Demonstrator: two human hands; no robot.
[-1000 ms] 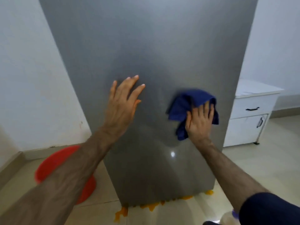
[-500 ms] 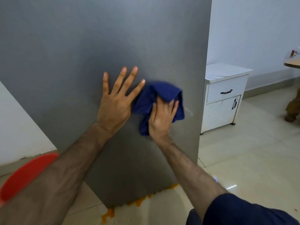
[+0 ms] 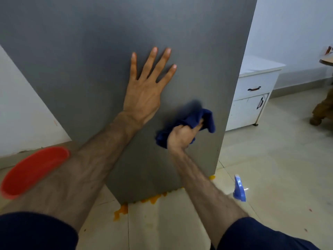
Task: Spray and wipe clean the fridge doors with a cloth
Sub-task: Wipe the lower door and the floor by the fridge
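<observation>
The grey fridge door (image 3: pixel 93 56) fills most of the view in front of me. My left hand (image 3: pixel 146 91) lies flat against it with the fingers spread and straight. Lower and to the right, my right hand (image 3: pixel 181 136) grips a bunched dark blue cloth (image 3: pixel 207 117) and holds it against the door near its right edge. A blue spray bottle (image 3: pixel 239 191) stands on the floor to the right of my right forearm, only its top part showing.
A red tub (image 3: pixel 32 172) lies on the floor at the left by the white wall. Orange spill marks (image 3: pixel 120 212) run along the fridge's base. A white cabinet (image 3: pixel 252 94) stands at the right, with a person's leg (image 3: pixel 322 107) beyond it.
My right hand has slid down and to the right with the cloth, now bunched in a fist instead of under a flat palm. My left hand stays flat on the door.
</observation>
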